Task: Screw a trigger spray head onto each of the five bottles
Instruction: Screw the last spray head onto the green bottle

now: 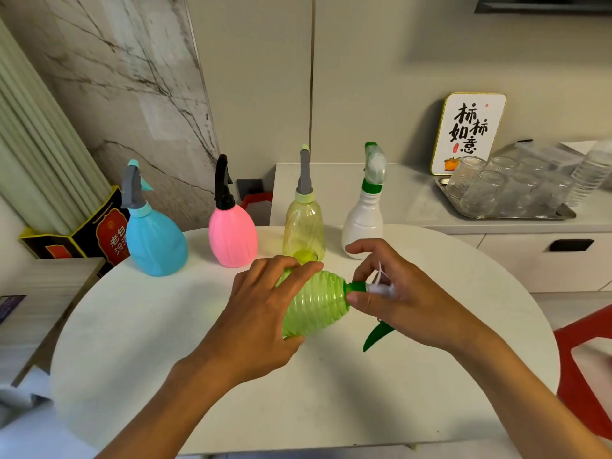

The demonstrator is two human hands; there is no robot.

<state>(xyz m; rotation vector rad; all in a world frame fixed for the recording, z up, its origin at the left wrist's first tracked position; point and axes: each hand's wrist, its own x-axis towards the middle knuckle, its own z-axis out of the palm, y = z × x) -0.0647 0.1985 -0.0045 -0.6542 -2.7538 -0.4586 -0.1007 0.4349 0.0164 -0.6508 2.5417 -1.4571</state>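
Here: round white table (132, 359) | left hand (261, 313) grips green bottle (318, 303) | right hand (397, 293) pinches collar (357, 286)

Bright, even indoor light with soft shadows and wide-angle bending at the edges.

The white round counter (132, 326) is evenly lit, with only faint shadows under the hands and bottles. Straight wall lines bow outward near the frame edges. The glasses on the tray (516, 215) at far right look smeared, and the lower left corner is blurred.
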